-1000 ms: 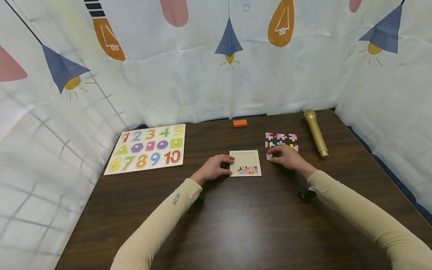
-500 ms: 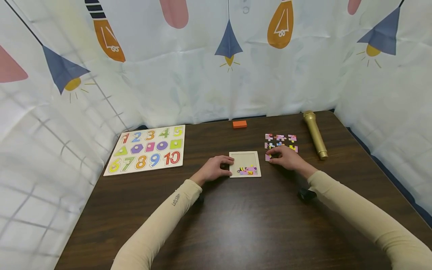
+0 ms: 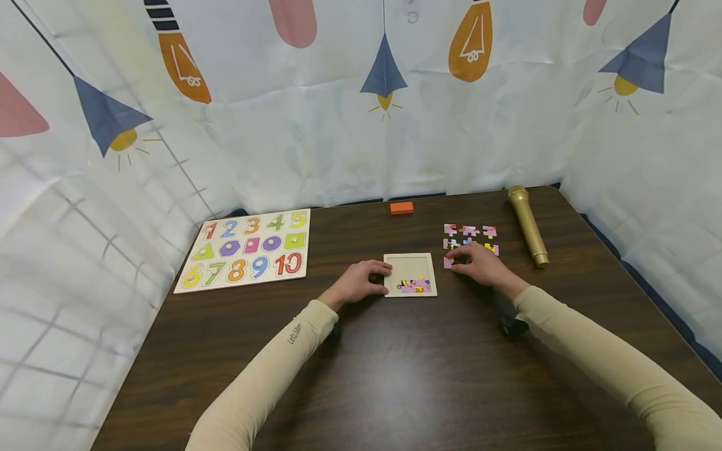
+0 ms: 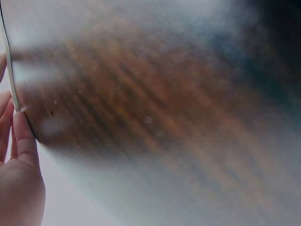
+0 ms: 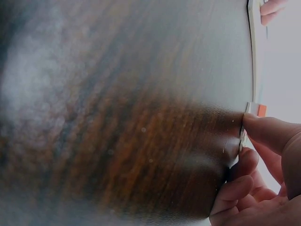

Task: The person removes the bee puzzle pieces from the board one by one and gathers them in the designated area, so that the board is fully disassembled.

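Observation:
In the head view, a square wooden puzzle tray (image 3: 405,268) lies on the dark table, with joined pink and yellow puzzle pieces (image 3: 416,286) in its near right corner. My left hand (image 3: 358,282) holds the tray's left edge, thumb and fingers spread along it; the left wrist view shows the thumb (image 4: 27,141) against that edge. To the right, my right hand (image 3: 482,263) pinches a pink puzzle piece (image 3: 448,263) between thumb and fingers, low at the tabletop. Several loose puzzle pieces (image 3: 469,231) lie in rows beyond it, some partly hidden by the hand.
A wooden number board (image 3: 244,250) lies at the left. An orange block (image 3: 402,208) sits near the back edge. A gold microphone (image 3: 528,227) lies to the right of the pieces. A printed curtain (image 3: 338,144) hangs behind the table (image 3: 395,388).
Both hands stay in place, the left on the tray and the right on the puzzle piece. Only a slight shift of the head view shows.

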The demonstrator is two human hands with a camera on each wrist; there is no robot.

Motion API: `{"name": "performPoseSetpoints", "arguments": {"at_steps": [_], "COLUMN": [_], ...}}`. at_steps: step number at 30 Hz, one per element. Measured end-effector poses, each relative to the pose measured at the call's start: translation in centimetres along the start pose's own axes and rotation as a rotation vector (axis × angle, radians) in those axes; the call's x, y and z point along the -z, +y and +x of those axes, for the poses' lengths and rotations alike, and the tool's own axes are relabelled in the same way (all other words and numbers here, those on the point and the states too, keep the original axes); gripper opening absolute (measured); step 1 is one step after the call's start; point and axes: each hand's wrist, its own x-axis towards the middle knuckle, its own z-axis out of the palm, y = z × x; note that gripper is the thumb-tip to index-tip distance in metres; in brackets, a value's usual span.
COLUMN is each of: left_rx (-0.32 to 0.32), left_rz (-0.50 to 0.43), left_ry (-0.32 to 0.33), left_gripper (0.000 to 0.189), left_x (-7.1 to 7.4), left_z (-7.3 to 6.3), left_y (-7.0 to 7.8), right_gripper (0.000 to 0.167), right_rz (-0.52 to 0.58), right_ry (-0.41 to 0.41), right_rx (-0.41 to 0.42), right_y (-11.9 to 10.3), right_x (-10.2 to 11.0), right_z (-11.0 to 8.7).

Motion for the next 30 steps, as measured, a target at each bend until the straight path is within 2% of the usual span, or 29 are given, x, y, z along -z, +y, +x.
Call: {"name": "performPoseSetpoints", "arguments": {"at_steps": [17, 30], "left_rx": [-0.019, -0.011], "left_rz": [0.001, 0.009], "left_ry": [0.002, 0.0], "left_gripper": [0.041, 0.04], "left_x": [-0.1, 0.0], "left_z": [0.0, 0.1], "left_y": [-0.2, -0.2], "right_gripper": [0.029, 0.034], "right_rz": [0.005, 0.064], "right_ry": [0.01, 0.0], "right_rx": [0.01, -0.038], "right_y": [0.1, -0.9], "right_x": [-0.1, 0.0], "right_z": [-0.1, -0.2]}}
